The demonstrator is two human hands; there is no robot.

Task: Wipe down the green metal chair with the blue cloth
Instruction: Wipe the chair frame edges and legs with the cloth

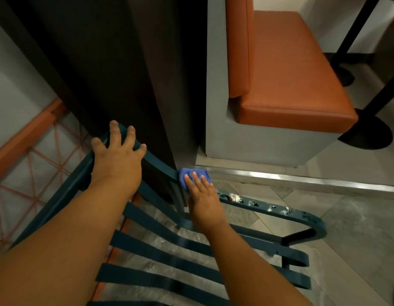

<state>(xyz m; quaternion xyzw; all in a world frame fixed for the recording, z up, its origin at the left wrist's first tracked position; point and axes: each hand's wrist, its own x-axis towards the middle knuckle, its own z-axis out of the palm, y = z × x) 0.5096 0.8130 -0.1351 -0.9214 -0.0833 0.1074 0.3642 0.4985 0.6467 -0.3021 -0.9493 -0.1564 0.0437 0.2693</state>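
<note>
1. Underfoot, a grey stone-tile floor (357, 219) fills the near right, and a metal threshold strip (302, 180) runs across it toward the far right.
2. Far left of centre, a dark wood-grain panel (108, 62) rises tall; to the left of it, a pale wall carries an orange rail (26, 135).
3. Far right, an orange upholstered bench (291, 74) sits on a grey base (257, 142), with black table pedestals (368, 133) to the right of it.
4. Front and centre, the green metal chair (169, 257), slatted, its right armrest (269, 207) chipped and flecked with white.
5. The left hand (117, 160) rests on the chair's top rail, fingers spread and extended.
6. The right hand (202, 199) presses flat, fingers straight.
7. Under those fingers is the blue cloth (192, 175), bunched against the frame where the armrest meets the backrest.
</note>
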